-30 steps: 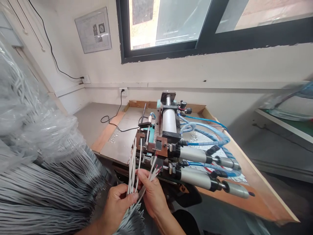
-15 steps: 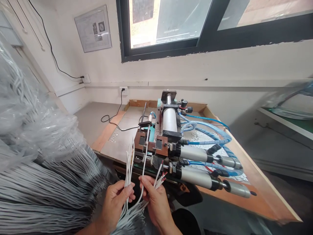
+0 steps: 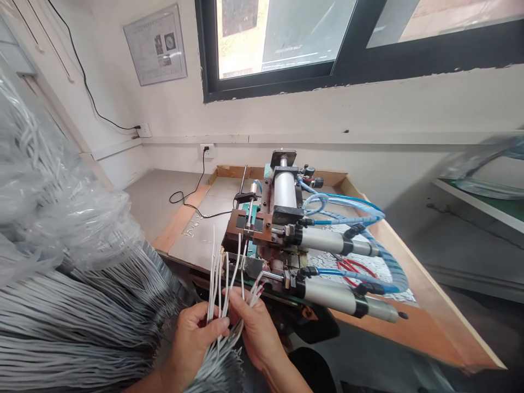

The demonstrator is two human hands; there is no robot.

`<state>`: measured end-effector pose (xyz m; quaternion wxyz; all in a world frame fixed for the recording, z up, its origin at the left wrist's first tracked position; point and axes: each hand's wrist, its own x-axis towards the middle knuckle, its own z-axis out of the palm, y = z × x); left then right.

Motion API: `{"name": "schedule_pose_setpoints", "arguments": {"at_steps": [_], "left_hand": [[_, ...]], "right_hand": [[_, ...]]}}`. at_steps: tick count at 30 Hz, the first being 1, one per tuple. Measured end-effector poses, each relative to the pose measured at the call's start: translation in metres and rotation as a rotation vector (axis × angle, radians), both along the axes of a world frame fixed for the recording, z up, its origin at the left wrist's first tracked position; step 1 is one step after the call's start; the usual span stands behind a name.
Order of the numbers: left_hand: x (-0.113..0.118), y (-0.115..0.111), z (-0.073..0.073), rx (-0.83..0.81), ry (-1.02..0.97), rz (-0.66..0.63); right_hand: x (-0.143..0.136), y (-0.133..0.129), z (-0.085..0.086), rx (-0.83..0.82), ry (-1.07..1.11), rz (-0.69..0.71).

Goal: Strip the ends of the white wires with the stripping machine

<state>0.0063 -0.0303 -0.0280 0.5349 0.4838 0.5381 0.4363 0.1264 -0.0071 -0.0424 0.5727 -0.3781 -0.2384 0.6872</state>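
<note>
My left hand [image 3: 194,334] is closed around a bunch of thin white cables [image 3: 212,284], their ends pointing up and fanning apart. Beside it, my right hand [image 3: 257,328] grips more of the cables, several of which have red inner wires [image 3: 258,292] showing at their tips. One white cable [image 3: 242,278] runs up from the right hand to the front jaws of a pneumatic wire stripping machine [image 3: 254,266], with a bit of red above the jaws. The machine's brown block [image 3: 232,225] is just behind. Below the hands, the rest of the bundle [image 3: 216,365] hangs down.
Large bundles of grey cables [image 3: 73,316], partly under clear plastic [image 3: 61,207], fill the left side. Silver air cylinders [image 3: 327,295] with blue hoses [image 3: 360,218] stick out to the right above the wood-edged bench [image 3: 442,333]. Cut scraps [image 3: 379,265] lie behind them.
The machine's brown block and upper cylinder rod have shifted, and the front jaws have closed in around one cable. Another cable end now stands up between my hands. The right hand moved slightly left.
</note>
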Motion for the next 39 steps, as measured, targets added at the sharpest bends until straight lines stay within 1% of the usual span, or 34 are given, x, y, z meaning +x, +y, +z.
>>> {"name": "schedule_pose_setpoints", "arguments": {"at_steps": [2,5,9,12,19,22,24,27,28,29,32,34,36,39], "left_hand": [[0.0,0.0,0.0,-0.005,0.014,-0.019],[0.0,0.001,-0.001,0.001,0.016,-0.011],[0.0,0.002,-0.003,-0.034,-0.05,0.01],[0.001,0.002,-0.004,-0.077,-0.082,0.05],[0.001,0.003,-0.004,-0.078,-0.1,0.106],[0.002,0.004,-0.005,-0.089,-0.112,0.129],[0.002,0.004,-0.006,-0.084,-0.121,0.116],[0.003,0.004,-0.005,-0.081,-0.119,0.066],[0.003,0.004,-0.004,-0.081,-0.114,0.053],[0.002,0.004,-0.002,-0.072,-0.105,0.044],[0.001,0.004,0.001,0.0,-0.063,0.052],[0.001,0.004,0.002,0.037,-0.048,0.074],[0.001,0.005,0.002,0.02,-0.069,0.098],[0.001,0.006,0.0,-0.006,-0.104,0.112]], "right_hand": [[-0.001,-0.003,-0.002,0.031,-0.034,-0.015],[-0.001,-0.009,-0.008,0.0,-0.051,-0.071],[0.002,-0.013,-0.013,-0.024,-0.079,-0.096],[0.002,-0.011,-0.012,-0.033,-0.08,-0.102],[0.004,-0.004,-0.008,-0.075,-0.051,-0.103],[0.005,-0.004,-0.006,-0.072,-0.061,-0.059],[0.004,-0.004,-0.004,-0.067,-0.041,0.024],[0.001,-0.008,-0.002,-0.023,0.023,0.184],[0.0,-0.009,-0.002,-0.005,0.039,0.194],[-0.001,-0.01,-0.002,0.01,0.045,0.165],[-0.001,-0.01,-0.004,-0.013,0.014,-0.054],[0.001,-0.007,-0.004,-0.047,-0.015,-0.162],[0.002,-0.004,-0.002,-0.067,-0.015,-0.206],[0.003,-0.001,0.003,-0.081,-0.003,-0.224]]}}
